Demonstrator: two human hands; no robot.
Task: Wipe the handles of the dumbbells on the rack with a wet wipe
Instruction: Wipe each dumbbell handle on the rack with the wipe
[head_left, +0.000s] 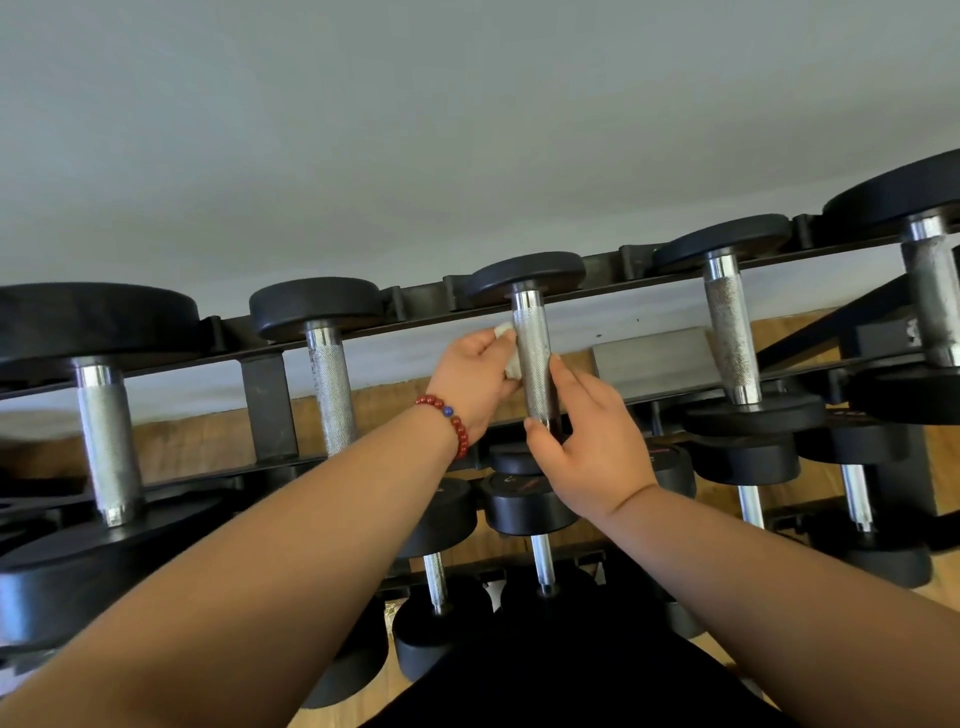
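On the top tier of the rack (270, 405), at the middle handle (535, 353) of the 5 in view: keep the wet wipe (511, 368) pressed to the left side of the knurled steel with the left hand (470, 374), fingers curled round the wad. Steady the bar low down with the right hand (592, 452), thumb and fingers closed lightly about it. Wrap more of the wipe round before sliding, with only 1 side seemingly covered. Run from the chrome collar (525, 300) at the far end down to the near end, twisting to work into the knurling. Shift the right hand aside to reach the part beneath it.

Holds 5 dumbbells (317, 306) across that top tier, side by side, cradled at their black ends. Carries smaller dumbbells (524, 504) on the tier below, count hard to tell.
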